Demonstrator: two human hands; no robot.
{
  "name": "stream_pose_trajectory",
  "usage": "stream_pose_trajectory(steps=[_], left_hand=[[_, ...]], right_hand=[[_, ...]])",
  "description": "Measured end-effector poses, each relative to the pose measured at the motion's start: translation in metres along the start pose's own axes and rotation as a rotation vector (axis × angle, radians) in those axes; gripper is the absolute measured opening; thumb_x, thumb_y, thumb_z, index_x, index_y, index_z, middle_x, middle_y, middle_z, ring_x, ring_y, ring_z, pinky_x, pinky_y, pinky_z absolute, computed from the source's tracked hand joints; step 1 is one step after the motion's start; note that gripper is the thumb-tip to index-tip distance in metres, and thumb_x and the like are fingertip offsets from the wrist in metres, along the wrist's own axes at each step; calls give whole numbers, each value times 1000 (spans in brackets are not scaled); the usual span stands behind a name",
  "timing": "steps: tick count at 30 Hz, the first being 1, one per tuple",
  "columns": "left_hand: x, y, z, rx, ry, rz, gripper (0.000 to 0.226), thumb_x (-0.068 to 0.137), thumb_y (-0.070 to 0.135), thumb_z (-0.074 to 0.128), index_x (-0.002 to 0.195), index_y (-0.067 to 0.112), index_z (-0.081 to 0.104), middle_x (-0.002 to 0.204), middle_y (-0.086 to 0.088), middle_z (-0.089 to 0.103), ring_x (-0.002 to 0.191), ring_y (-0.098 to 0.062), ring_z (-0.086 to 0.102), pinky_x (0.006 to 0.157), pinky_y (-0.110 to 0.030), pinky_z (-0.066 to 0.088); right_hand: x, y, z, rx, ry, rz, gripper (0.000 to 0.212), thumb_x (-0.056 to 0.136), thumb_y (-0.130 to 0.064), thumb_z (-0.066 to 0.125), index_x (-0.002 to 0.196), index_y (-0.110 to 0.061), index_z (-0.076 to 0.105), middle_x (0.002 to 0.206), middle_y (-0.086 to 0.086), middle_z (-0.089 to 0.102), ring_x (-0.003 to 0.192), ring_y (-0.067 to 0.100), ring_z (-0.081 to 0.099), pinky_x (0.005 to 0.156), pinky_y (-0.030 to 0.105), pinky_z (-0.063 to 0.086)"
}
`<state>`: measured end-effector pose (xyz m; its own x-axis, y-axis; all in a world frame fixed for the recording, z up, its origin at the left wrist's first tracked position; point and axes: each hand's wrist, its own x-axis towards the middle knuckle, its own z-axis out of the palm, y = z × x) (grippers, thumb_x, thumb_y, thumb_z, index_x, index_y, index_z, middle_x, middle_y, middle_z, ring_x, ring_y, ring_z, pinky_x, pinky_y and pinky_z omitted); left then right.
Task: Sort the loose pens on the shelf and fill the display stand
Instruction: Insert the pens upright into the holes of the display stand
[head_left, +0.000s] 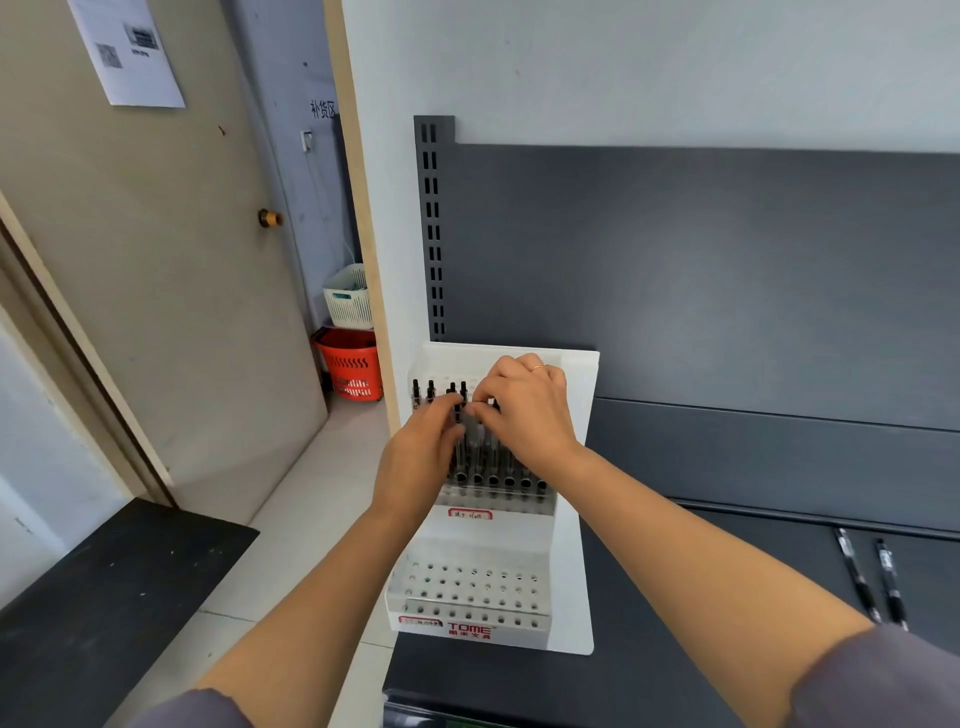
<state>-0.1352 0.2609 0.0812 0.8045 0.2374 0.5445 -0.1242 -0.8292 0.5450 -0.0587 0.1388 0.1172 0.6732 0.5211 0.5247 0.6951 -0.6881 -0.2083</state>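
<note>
Left hand (418, 452) and right hand (527, 415) fill display stand (576, 467)
Fingers (488, 395) of both pinch pens (457, 418) upright, guiding them into holes below.

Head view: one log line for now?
left hand: pinches pen, stand top tier | right hand: same row, grip unclear | lower tier: holes empty | shelf: two loose pens

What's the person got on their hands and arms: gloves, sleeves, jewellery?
No gloves: the left hand and right hand are bare. A thin gold-coloured ring sits on a right-hand finger. The grey left sleeve and right sleeve end around the elbows, forearms uncovered. No watch or wristband shows.
</note>
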Motion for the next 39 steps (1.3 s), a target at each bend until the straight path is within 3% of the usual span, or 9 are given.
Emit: stream_pose_trajectory(steps=[6,15,18,22,26,30,33,39], left_hand=[[17,5,-8,108,34,-9,18,94,14,52,107,8,63,89,-10,70,78,-27,64,67,-32,49],[25,15,-8,160,4,-91,13,92,18,55,95,7,62,82,-9,70,75,-25,63,66,-37,52],[26,16,-8,173,-10,-113,14,92,19,53,98,9,62,84,-8,69,77,-25,63,64,-34,51],[24,22,-14,140,16,-104,27,94,25,49,120,19,51,87,-3,66,79,-25,62,66,-39,53],[29,43,-16,191,147,41,24,93,23,49,116,18,55,86,2,62,84,-20,56,64,-37,49],[33,80,7,261,110,203,19,92,21,51,109,17,59,90,1,64,84,-21,56,62,-30,41],[28,122,54,290,1,292,20,94,24,47,109,19,58,93,2,64,86,-22,56,68,-35,46],[9,200,158,210,-155,293,22,94,25,44,112,22,56,95,5,63,90,-20,53,74,-34,43]], right_hand=[[8,1,-1,18,-63,-63,18,89,-38,60,92,-24,72,99,-10,60,110,16,41,92,32,23],[1,7,2,71,-60,15,19,89,-43,58,90,-26,66,98,-9,59,105,16,44,88,34,30],[3,6,1,62,-76,11,18,89,-41,59,92,-26,67,103,-8,58,107,17,44,88,33,29],[3,11,-8,153,-76,28,20,90,-44,56,99,-30,67,108,-9,57,112,16,42,90,33,28],[-3,30,-24,165,6,35,21,94,-38,52,104,-26,65,114,-6,57,110,17,46,92,35,34],[-23,63,-43,65,6,37,22,96,-35,49,106,-24,65,113,-5,58,106,18,49,89,34,39],[-54,115,-67,3,-58,24,22,97,-32,48,109,-20,64,110,-2,58,100,20,52,85,34,44],[-127,237,-113,-32,-203,158,23,98,-32,46,108,-23,63,109,-3,58,104,20,50,81,32,46]])
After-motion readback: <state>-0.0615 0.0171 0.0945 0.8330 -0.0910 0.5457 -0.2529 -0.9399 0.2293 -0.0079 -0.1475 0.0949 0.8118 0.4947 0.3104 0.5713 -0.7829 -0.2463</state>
